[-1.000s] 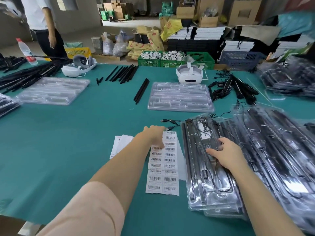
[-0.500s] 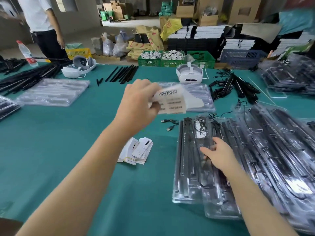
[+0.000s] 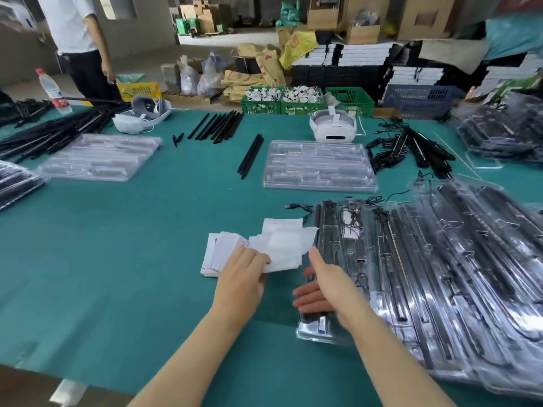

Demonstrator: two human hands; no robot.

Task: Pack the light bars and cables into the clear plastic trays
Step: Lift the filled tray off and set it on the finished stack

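My left hand (image 3: pixel 242 279) grips white label sheets (image 3: pixel 282 248) low over the green table, beside a small stack of cards (image 3: pixel 219 254). My right hand (image 3: pixel 321 286) lies with straight fingers against the left edge of a packed clear tray (image 3: pixel 346 259) that holds black light bars and cables. Further packed trays (image 3: pixel 458 274) overlap to its right. An empty clear tray (image 3: pixel 318 165) sits behind, with two loose light bars (image 3: pixel 250 156) to its left. A tangle of cables and bars (image 3: pixel 411 149) lies at the right rear.
Another empty tray (image 3: pixel 100 157) and a row of bars (image 3: pixel 217 126) lie at the left rear. Two white headsets (image 3: pixel 333 126) (image 3: pixel 141 116), a water bottle (image 3: pixel 54 91) and piles of bars (image 3: pixel 50 130) edge the table. A person (image 3: pixel 79 39) stands beyond it.
My left hand lifted the label sheets off the table, then brought them back down near the cards. My right hand slid from the tray's top to its left edge.
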